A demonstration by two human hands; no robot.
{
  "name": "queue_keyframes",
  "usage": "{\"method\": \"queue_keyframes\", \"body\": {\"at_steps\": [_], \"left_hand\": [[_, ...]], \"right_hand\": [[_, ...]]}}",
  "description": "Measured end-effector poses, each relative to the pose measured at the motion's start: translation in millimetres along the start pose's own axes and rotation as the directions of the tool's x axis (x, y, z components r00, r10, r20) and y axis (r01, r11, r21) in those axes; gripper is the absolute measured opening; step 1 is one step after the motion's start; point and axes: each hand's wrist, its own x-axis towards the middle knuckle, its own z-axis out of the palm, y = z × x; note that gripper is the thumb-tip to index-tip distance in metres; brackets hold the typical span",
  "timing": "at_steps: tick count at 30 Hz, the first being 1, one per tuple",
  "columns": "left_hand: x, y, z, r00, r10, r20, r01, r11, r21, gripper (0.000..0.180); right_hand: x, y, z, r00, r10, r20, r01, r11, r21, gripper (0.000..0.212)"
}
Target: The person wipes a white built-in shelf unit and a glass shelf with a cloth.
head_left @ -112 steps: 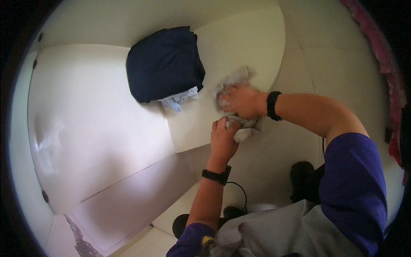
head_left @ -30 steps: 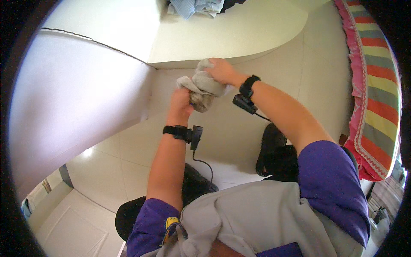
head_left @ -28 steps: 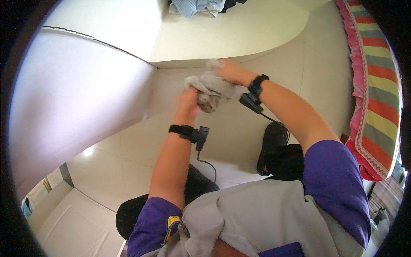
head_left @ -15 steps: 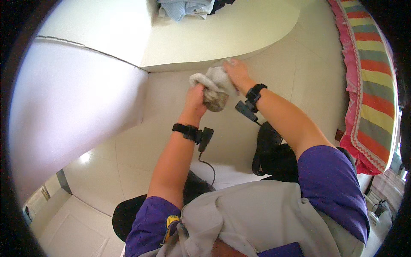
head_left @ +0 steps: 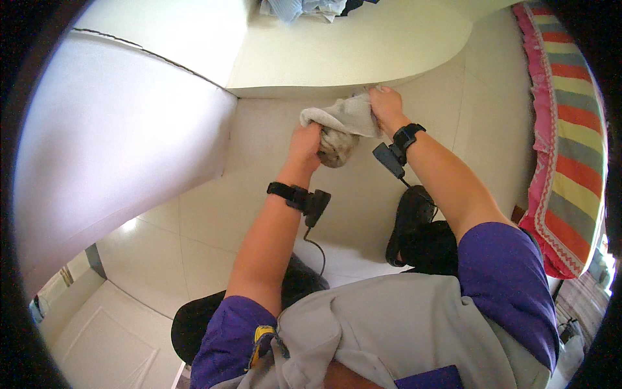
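Note:
A greyish-white cloth with brown soiled patches is bunched and stretched between my hands, in front of the low cream shelf. My left hand is closed on its left part, where a dirty wad hangs below the fingers. At the upper right end of the cloth, my right hand is closed on the fabric. The fingertips of both hands are partly hidden by the cloth and the hands themselves.
A cream shelf with a rounded right end lies just beyond my hands, with folded clothes on it. A white panel stands at the left. On the right is a bed with a striped cover. Pale tiles form the floor.
The cloth is now more stretched out, with my right hand drawn a little away from my left. The whole view has shifted slightly, so both hands appear further right.

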Motion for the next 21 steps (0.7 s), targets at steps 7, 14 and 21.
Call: {"method": "queue_keyframes", "body": {"at_steps": [7,14,21], "left_hand": [[4,15,-14,0.998,0.025,-0.061,-0.032,0.993,-0.116,0.033],[15,26,-77,0.978,0.182,-0.099,-0.192,0.976,-0.102,0.028],[2,7,-73,0.988,0.132,-0.08,-0.125,0.989,0.084,0.031]], "right_hand": [[-57,-79,9,0.961,0.242,0.135,-0.242,0.97,-0.018,0.052],[-88,-124,74,0.611,-0.489,0.622,0.742,0.629,-0.234,0.043],[-27,-17,10,0.482,-0.362,0.797,0.875,0.167,-0.454,0.017]]}}
